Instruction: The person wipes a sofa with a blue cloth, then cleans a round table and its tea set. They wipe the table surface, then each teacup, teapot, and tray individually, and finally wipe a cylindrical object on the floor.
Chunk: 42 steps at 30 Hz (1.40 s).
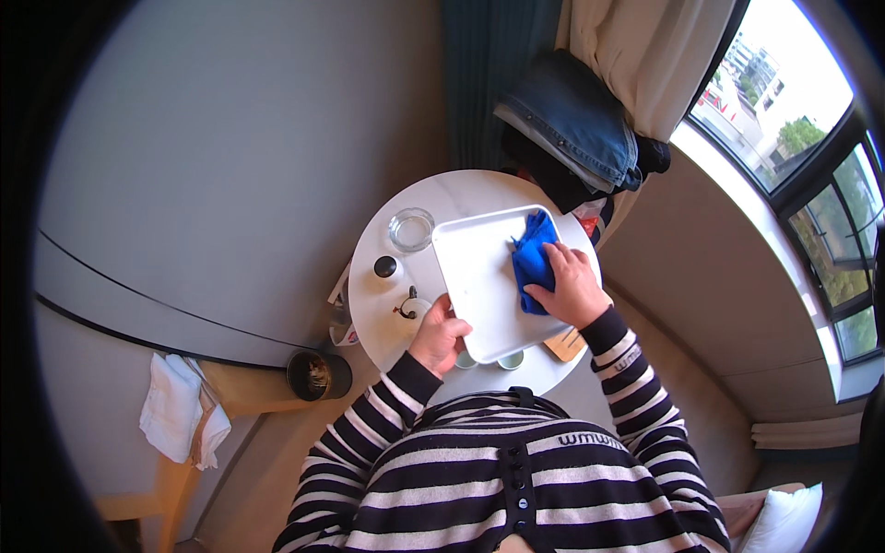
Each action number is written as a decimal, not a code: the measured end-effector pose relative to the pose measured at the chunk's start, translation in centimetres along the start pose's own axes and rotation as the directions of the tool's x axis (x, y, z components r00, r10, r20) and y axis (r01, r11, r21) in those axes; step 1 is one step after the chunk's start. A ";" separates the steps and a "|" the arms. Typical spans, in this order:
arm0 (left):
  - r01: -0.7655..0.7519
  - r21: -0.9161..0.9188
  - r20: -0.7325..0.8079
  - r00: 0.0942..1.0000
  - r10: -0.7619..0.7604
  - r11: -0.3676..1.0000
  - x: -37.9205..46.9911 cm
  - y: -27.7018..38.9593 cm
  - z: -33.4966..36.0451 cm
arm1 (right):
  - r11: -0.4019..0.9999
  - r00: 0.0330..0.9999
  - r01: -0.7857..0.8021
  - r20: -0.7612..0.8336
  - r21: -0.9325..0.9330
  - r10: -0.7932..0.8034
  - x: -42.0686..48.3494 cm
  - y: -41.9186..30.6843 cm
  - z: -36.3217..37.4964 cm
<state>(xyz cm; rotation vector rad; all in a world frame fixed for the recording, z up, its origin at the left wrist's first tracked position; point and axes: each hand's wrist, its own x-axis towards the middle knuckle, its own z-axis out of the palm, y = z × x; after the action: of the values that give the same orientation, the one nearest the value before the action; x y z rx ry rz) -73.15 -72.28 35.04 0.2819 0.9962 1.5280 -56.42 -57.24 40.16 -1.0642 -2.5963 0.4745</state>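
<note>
A white rectangular tray (480, 276) is held tilted over a round white table (373, 332). My left hand (440, 335) grips its near left edge, thumb on the inner face. My right hand (572, 287) presses a crumpled blue cloth (536, 259) against the tray's right side, its fingers spread over the cloth. The tray partly covers two small cups (511, 360), (465, 359) and a wooden board (565, 345) near the table's front edge. The underside of the tray is hidden.
On the table's left stand a glass ashtray (411, 230), a black-lidded white container (386, 267) and a small dark-handled item (409, 312). Denim clothing (577, 117) hangs behind. A dark bin (319, 375) and white cloths (173, 408) are at left, a window (781, 90) at right.
</note>
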 end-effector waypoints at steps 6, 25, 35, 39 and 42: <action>0.085 0.091 0.037 0.995 -0.089 0.992 -2.2 -0.1 -0.9 | 0.992 0.982 0.112 -0.143 -0.058 -0.119 0.4 -1.8 4.1; 0.018 0.056 0.098 0.995 -0.024 0.998 -2.9 1.6 -1.4 | 0.995 0.987 0.095 -0.132 0.010 -0.093 -0.4 -1.7 2.2; -0.034 0.007 0.032 0.999 0.034 0.999 -2.6 2.3 -1.7 | 0.825 0.903 0.401 -0.024 0.398 -0.428 -3.6 -6.0 3.4; -0.063 0.021 0.044 0.997 0.062 0.998 -2.9 2.5 -2.1 | 0.962 0.967 0.252 0.018 0.104 -0.255 -2.4 -1.7 2.6; -0.039 0.032 0.037 0.999 0.037 0.999 -3.4 2.3 -1.7 | 0.987 0.963 0.158 -0.219 -0.021 -0.159 -1.0 1.3 2.5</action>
<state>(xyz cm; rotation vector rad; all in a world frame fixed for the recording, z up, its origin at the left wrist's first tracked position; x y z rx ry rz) -75.03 -75.79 36.86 0.3528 0.9930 1.5367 -55.88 -57.57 37.26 -0.8479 -2.4604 0.2957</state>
